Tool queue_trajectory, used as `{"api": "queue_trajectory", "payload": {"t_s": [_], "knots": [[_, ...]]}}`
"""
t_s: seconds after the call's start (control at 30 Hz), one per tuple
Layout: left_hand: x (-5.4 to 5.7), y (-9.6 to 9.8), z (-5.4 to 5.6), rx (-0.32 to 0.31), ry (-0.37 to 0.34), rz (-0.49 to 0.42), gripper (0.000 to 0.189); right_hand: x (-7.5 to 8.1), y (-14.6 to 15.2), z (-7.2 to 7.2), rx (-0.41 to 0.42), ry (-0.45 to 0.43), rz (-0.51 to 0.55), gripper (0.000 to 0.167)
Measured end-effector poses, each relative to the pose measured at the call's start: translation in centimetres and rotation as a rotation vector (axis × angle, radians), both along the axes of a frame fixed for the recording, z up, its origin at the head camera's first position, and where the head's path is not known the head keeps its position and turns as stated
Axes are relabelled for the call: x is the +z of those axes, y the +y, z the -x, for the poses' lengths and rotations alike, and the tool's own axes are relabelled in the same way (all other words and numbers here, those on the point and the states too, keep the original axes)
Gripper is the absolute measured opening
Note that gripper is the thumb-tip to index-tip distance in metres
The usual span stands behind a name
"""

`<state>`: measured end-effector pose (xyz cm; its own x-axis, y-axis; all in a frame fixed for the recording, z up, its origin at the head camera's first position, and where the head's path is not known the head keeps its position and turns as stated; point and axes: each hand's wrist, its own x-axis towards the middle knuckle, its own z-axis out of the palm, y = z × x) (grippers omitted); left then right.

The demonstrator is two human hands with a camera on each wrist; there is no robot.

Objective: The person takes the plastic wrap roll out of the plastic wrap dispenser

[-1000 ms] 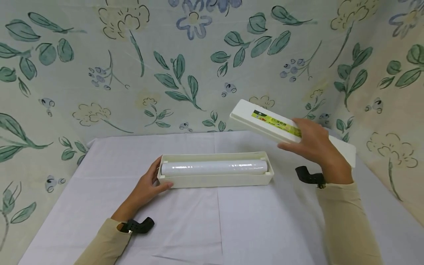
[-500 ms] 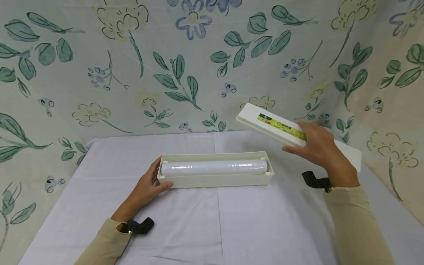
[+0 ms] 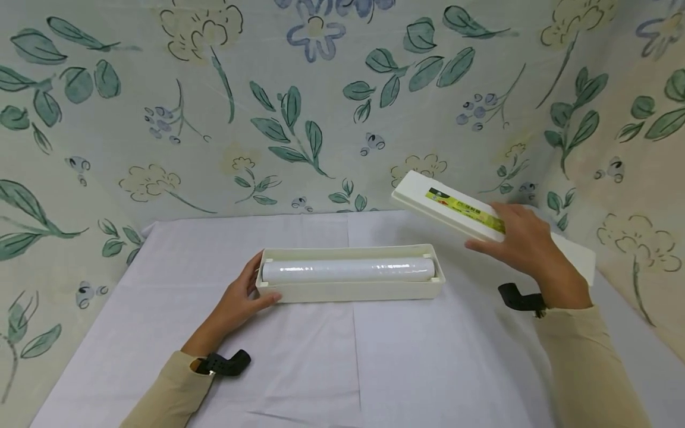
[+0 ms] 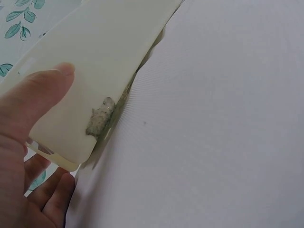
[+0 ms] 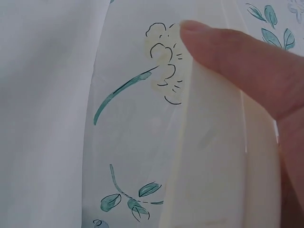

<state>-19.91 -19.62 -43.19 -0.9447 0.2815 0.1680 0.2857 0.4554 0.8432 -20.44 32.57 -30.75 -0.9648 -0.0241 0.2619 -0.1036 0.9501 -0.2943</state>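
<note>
A long cream cling film box (image 3: 353,292) lies uncovered on the table in the head view, with a shiny white roll of cling film (image 3: 348,270) inside. My left hand (image 3: 237,304) grips the box's left end, thumb on the front wall and fingers at the end and behind. To the right, my right hand (image 3: 527,241) holds the white lid (image 3: 414,186), tilted and raised, its yellow-green label facing up. In the left wrist view the thumb (image 4: 47,88) lies on the box wall near a rough grey patch (image 4: 100,118). The right wrist view shows the thumb (image 5: 228,50) against the lid's side (image 5: 209,142).
A white cloth (image 3: 299,362) covers the table. Behind it and at the sides hangs a cloth with leaves and flowers (image 3: 299,125). Black wrist devices (image 3: 227,362) sit at both cuffs.
My right hand has carried the lid a little to the right and slightly down, farther from the box. The left hand, the box and the roll have stayed put.
</note>
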Motion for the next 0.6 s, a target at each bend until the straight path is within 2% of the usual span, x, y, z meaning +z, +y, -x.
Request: {"api": "queue_trajectory", "payload": {"t_s": [0.37,0.6], "knots": [[-0.1,0.0,0.0,0.011,0.005,0.010,0.097,-0.6,0.9,-0.2,0.003,-0.015,0.009,0.103],[-0.1,-0.1,-0.1,-0.009,0.001,-0.007,0.096,-1.1,1.2,-0.2,-0.012,-0.018,-0.002,0.102]]}}
